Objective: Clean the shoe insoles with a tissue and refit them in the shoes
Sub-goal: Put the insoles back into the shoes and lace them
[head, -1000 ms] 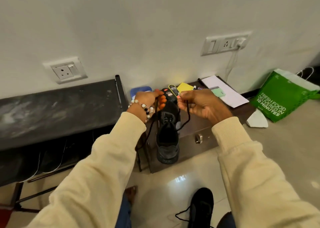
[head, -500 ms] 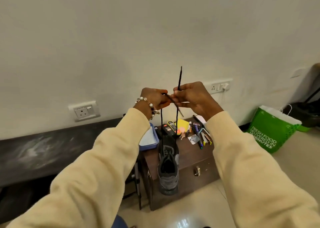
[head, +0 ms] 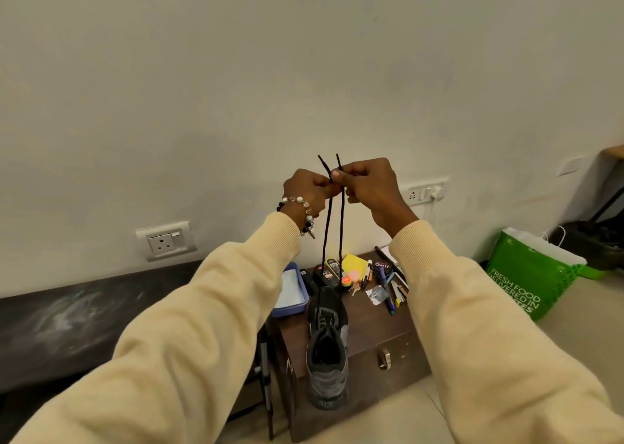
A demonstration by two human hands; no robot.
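Both hands are raised in front of the pale wall, close together and touching at the fingertips. The left hand [head: 309, 190] is curled, its thumb and fingers pinched on one strand of the black shoelace [head: 326, 241]; a beaded bracelet [head: 300, 212] is worn at that wrist. The right hand [head: 368, 185] is likewise curled, the other strand being pinched between its thumb and forefinger (the remaining fingers are folded in toward the palm). The two lace tips are seen sticking up just above the pinch, side by side and slightly splayed. Below the hands the two strands are drawn taut and run down, nearly parallel, to the eyelets of the shoe.

The dark grey shoe [head: 327, 352] is stood on the wooden cabinet [head: 388, 339], heel toward the viewer and overhanging the front edge, toe pointing to the wall. Its opening is dark, and whether an insole lies inside cannot be told. Neither a tissue nor a loose insole can be made out with certainty.

Beyond the shoe, the cabinet top is covered with small items: a blue tray [head: 292, 291] at the left, a yellow pad [head: 356, 264], polish tins, pens and keys. A dark bench [head: 84, 318] is set to the left of the cabinet, with a wall socket [head: 165, 241] above it. A green paper bag [head: 530, 274] is stood on the floor at the right.
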